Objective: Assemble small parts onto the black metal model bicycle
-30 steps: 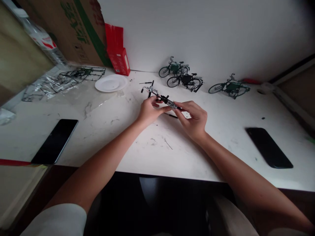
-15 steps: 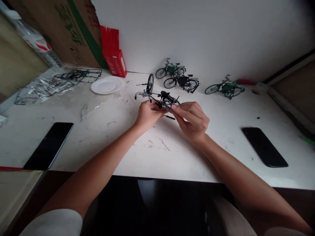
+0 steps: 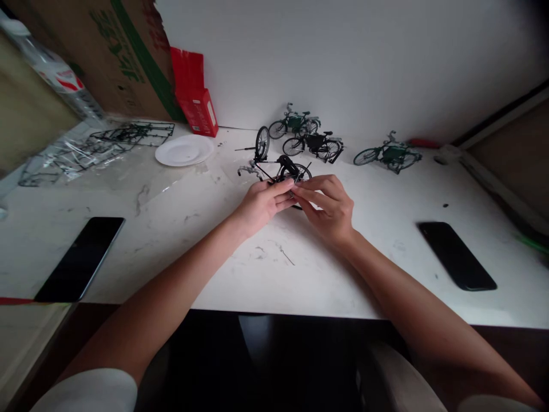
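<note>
Both my hands are on a black model bicycle above the middle of the table. My left hand is closed around its lower side, thumb on top near the rear wheel. The fingertips of my right hand pinch at the rear part of the bicycle, meeting my left fingers; the exact part pinched is hidden. The front wheel and silver handlebar stick out to the left beyond my hands. A thin pin-like piece lies on the table below my hands.
Three finished-looking model bicycles stand behind: a green one, a black one and another green one. A white plate, red box, bagged part frames and a bottle are left. Phones lie left and right.
The model bicycle has been turned a little, showing more of its rear wheel. My left thumb now lies across it, and my right fingertips have shifted slightly left and closer to it.
</note>
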The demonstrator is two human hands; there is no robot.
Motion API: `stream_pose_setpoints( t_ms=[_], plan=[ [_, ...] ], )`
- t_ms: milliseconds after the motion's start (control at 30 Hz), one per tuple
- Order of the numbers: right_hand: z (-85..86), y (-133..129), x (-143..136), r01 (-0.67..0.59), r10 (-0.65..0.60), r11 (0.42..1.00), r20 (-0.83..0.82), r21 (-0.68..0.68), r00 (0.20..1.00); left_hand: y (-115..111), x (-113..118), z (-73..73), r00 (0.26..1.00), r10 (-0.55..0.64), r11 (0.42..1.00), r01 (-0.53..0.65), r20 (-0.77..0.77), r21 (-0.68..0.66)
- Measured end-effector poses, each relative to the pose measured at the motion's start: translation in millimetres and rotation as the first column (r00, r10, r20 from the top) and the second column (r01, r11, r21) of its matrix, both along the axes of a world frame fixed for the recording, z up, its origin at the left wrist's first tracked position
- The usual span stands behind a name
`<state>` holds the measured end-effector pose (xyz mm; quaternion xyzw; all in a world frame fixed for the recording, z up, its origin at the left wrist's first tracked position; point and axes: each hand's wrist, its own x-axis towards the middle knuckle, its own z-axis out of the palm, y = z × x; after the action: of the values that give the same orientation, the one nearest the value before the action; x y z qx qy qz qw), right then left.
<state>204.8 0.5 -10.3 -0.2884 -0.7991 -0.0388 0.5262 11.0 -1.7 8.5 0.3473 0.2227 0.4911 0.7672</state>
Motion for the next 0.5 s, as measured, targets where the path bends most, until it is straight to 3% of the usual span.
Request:
stream_pose_setpoints(
  t_ms=[367,500],
  plan=[
    [4.3,-10,-4,-0.088,0.101,0.989,0.102,-0.122,0.990,9,-3,-10.1,0.984,0.142,0.988,-0.147,-0.111,-0.044],
    [13.5,-18,-4,-0.036,0.054,0.984,0.095,-0.177,0.994,17,-8,-11.7,0.966,0.216,0.975,-0.222,-0.139,-0.026]
  ],
)
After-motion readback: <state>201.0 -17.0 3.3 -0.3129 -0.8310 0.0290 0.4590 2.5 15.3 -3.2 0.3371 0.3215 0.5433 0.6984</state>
